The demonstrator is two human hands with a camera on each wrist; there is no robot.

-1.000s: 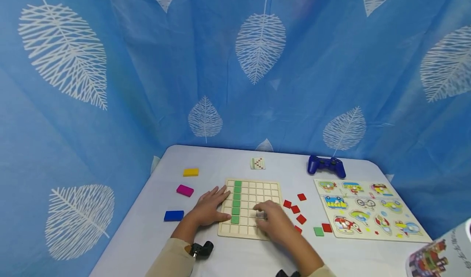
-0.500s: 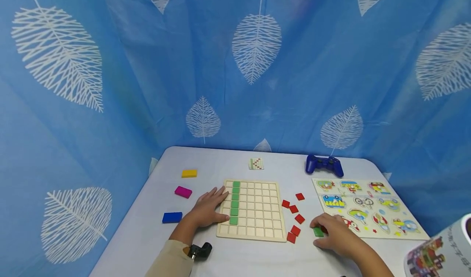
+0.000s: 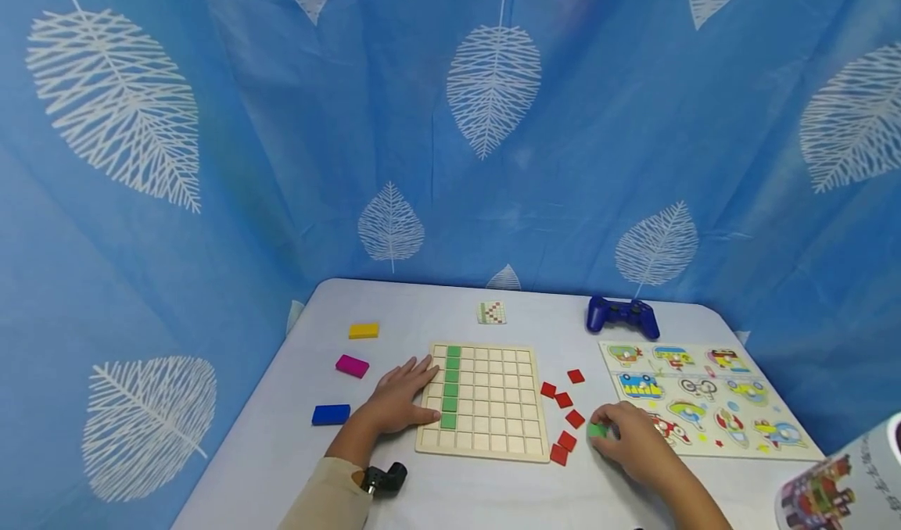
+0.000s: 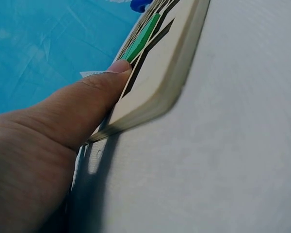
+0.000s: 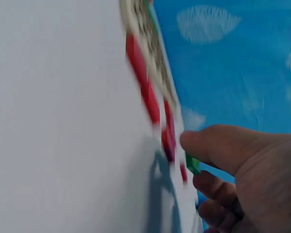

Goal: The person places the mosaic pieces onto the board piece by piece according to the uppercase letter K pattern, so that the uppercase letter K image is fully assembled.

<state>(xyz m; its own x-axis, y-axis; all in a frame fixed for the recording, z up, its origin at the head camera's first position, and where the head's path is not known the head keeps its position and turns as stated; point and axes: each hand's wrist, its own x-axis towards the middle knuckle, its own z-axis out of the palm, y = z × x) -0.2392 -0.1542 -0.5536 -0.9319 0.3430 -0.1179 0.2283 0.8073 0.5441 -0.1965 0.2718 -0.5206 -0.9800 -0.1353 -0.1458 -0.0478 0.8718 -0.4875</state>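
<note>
On the white table (image 3: pixel 450 311), a wooden grid board (image 3: pixel 493 405) lies central. At its nine o'clock edge the left hand (image 3: pixel 397 401) rests flat, fingers straight. At four o'clock, beside red tiles (image 3: pixel 566 419), the right hand (image 3: pixel 629 440) pinches a green tile (image 3: pixel 597 430).

A pale, matt wooden grid board (image 3: pixel 486 405) with smooth edges is noted. The white table (image 3: pixel 422 311) appears matt. The glossy blue plastic game controller (image 3: pixel 623 315) is recorded.
</note>
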